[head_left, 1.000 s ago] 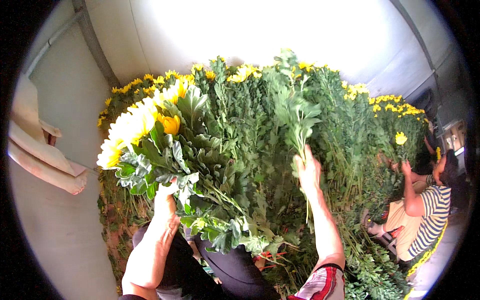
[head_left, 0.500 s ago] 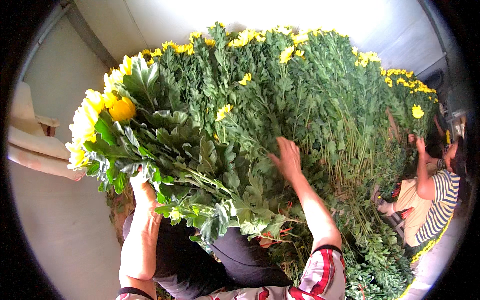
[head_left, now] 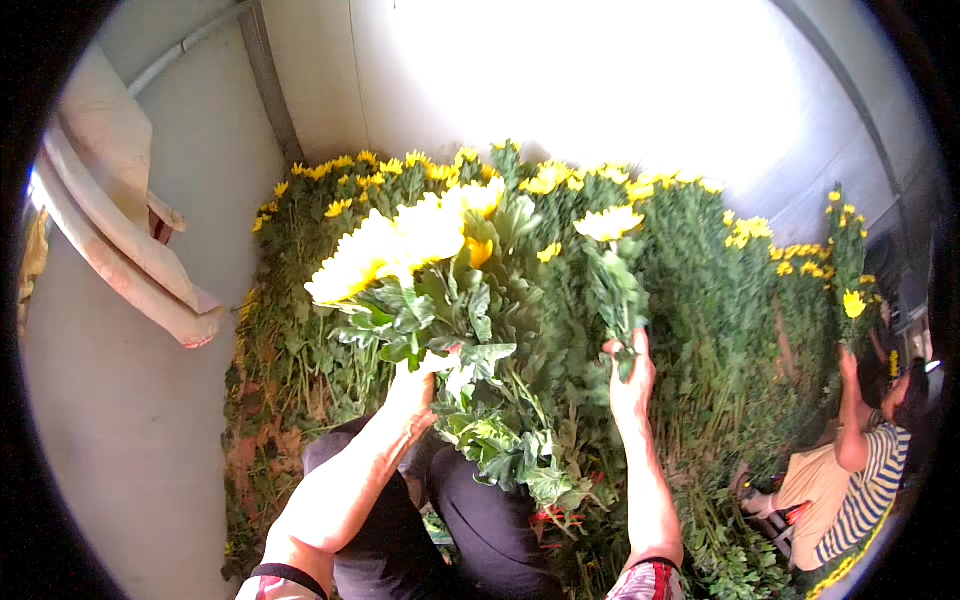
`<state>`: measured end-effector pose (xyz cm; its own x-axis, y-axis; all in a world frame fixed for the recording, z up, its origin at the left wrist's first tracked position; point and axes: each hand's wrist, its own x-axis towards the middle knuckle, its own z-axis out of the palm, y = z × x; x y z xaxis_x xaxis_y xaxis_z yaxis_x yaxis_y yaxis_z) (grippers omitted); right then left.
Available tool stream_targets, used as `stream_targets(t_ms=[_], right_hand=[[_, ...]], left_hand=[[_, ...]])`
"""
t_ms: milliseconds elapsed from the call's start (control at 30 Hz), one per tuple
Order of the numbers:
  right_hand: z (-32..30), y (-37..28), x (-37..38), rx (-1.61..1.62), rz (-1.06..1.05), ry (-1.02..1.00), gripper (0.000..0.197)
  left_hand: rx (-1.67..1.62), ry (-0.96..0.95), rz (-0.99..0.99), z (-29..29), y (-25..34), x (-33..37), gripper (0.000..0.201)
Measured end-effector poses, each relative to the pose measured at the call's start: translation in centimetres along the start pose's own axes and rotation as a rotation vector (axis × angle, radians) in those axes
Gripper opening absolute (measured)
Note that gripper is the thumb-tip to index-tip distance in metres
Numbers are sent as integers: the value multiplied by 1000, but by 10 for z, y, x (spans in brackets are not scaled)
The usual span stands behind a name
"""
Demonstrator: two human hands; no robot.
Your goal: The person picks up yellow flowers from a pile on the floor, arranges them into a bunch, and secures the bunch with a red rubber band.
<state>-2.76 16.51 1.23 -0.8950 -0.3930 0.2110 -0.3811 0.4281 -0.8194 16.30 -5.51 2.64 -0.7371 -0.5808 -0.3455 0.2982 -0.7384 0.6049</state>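
A bunch of yellow flowers point(head_left: 400, 245) sits in the left hand point(head_left: 408, 385), which is closed around its leafy stems; the heads fan out above the hand and the stem ends trail down to its right, a hold that likely spares the petals from pressing. Level with it and apart, the right hand point(head_left: 630, 378) is clamped on the stem of a loose yellow flower point(head_left: 610, 224), its bloom upright above the fingers, perhaps so that head lines up with those in the bunch. Below and between the hands are the person's dark trousers point(head_left: 480, 520), with some red strips point(head_left: 555, 518) just beyond the knee, left of the right forearm. Beyond both hands, a bank of cut flowers point(head_left: 700, 300) stands with heads up against the pale back wall point(head_left: 450, 100), probably so stems can be reached low down. Well to the left of the left hand hangs a rolled pale sheet point(head_left: 130, 240); far right of the right hand, a co-worker in a striped shirt point(head_left: 868, 490) sits low, holding up another yellow flower point(head_left: 853, 304)
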Motion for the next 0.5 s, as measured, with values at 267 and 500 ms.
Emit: stream_targets(t_ms=[267, 500], right_hand=[[16, -73, -61, -95, -312, -183, 74], [-16, -129, -84, -282, -615, -201, 131]], left_hand=[[163, -123, 72, 38, -13, -14, 32], [140, -356, 70, 47, -11, -42, 37]])
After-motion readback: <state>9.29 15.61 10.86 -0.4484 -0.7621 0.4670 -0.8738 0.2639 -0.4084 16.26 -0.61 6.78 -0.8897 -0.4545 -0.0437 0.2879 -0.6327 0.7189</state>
